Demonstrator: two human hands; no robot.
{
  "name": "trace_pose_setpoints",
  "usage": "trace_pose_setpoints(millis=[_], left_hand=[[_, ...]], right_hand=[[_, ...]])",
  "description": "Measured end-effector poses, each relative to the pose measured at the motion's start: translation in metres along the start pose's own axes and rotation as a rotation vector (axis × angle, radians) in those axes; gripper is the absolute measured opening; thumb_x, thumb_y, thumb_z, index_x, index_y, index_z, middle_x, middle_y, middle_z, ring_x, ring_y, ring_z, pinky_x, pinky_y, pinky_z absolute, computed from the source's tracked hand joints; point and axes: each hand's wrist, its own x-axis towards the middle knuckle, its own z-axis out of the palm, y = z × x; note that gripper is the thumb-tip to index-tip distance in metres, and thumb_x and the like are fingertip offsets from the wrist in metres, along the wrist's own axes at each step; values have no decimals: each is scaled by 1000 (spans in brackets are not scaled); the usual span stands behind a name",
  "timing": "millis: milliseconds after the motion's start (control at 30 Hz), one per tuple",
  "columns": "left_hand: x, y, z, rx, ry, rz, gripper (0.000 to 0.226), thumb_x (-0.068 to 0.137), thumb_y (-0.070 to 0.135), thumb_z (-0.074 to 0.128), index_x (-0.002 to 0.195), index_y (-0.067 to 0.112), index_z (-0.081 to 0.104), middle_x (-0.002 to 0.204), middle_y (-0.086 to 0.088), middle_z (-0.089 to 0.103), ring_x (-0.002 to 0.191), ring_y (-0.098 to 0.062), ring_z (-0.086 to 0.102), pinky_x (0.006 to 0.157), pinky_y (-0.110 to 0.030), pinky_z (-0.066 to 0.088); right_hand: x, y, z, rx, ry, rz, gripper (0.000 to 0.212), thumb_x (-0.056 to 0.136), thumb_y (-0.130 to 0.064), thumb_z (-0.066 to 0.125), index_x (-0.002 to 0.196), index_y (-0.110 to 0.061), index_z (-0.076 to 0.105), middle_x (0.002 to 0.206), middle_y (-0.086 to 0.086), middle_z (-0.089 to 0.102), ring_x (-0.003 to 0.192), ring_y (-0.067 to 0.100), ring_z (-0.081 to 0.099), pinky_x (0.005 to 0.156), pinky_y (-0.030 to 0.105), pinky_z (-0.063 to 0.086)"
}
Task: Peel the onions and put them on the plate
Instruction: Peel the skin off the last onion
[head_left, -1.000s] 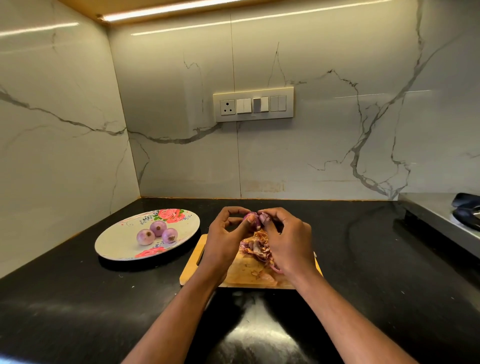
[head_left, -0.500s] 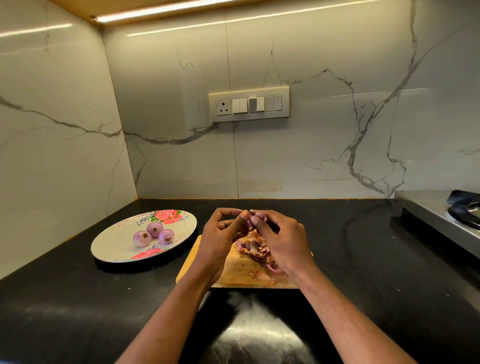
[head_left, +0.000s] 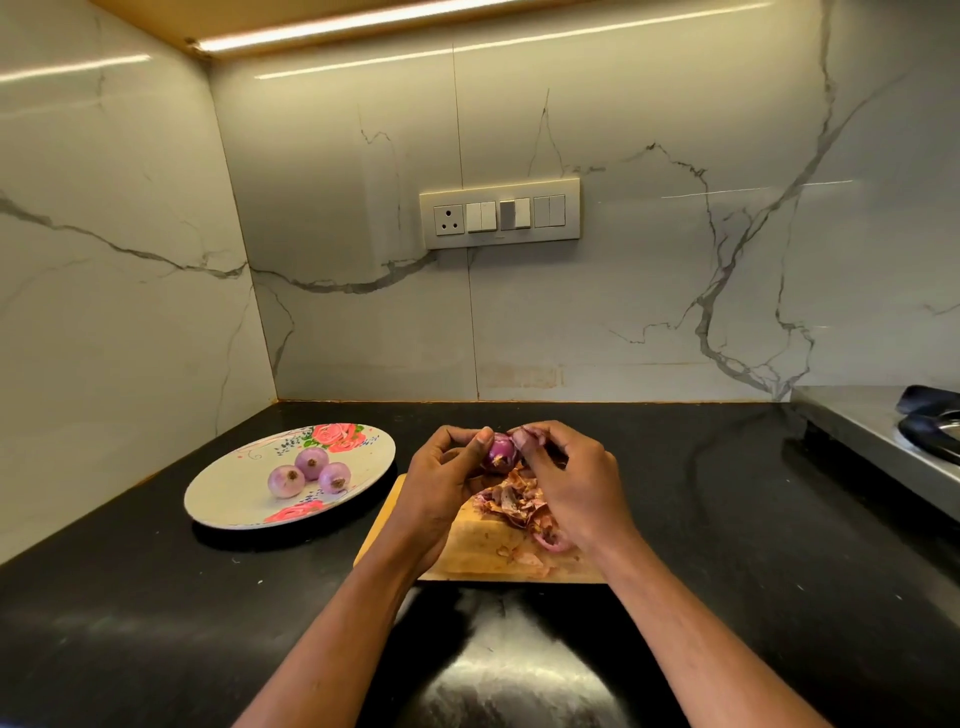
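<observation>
Onion (head_left: 500, 453) in hand: I hold a small red one above the far end of the wooden cutting board (head_left: 475, 545), between my two hands. My left hand (head_left: 441, 478) curls round its left side, with the thumb pressed on its top. My right hand (head_left: 571, 483) meets it from the right, its fingers (head_left: 530, 439) bent and pinching at the onion's upper right side, where a bit of purple skin shows between the fingertips. The onion's root end, pale and ragged, faces me.

Below my hands a heap of dry peels (head_left: 514, 501), brown and pink, lies on the board, partly hidden by my right hand. The board sits near the middle of the black desk (head_left: 727, 519), a little toward the front edge, with its long side running left to right.

To the left of the board, apart from it, a pale plate (head_left: 234, 499) with red roses painted on its rim rests on the desk, toward the back left corner. Three peeled onions (head_left: 310, 472) lie on it in a tight cluster, touching one another, light purple and glossy.

On the marble wall behind the desk there is a switch panel (head_left: 500, 213) with a socket. At the desk's right edge a steel stove (head_left: 883, 431) stands with a dark burner partly in view.
</observation>
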Motion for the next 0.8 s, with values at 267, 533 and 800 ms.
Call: trace_pose_setpoints(millis=[267,533,800], left_hand=[[0,0,-1,44,-48,9,22,94,20,60,111,6,62,104,-12,73,99,-25,73,88,-37,59],[2,-1,-2,18,42,10,16,100,16,54,114,13,61,106,-12,72,97,-25,73,80,-33,59],[3,-2,-3,28,58,38,23,94,19,63,116,13,62,103,-11,75,100,-26,73,92,-40,58]], right_hand=[[3,4,0,-48,43,13,11,94,-25,69,103,-25,74,88,-19,68,83,-5,62,69,3,47],[5,11,-3,-239,-45,76,27,97,-9,60,119,-22,72,113,-5,72,97,3,62,78,4,43],[6,4,-3,-44,-113,110,27,102,-32,55,125,-27,68,119,-12,69,109,1,60,80,4,42]])
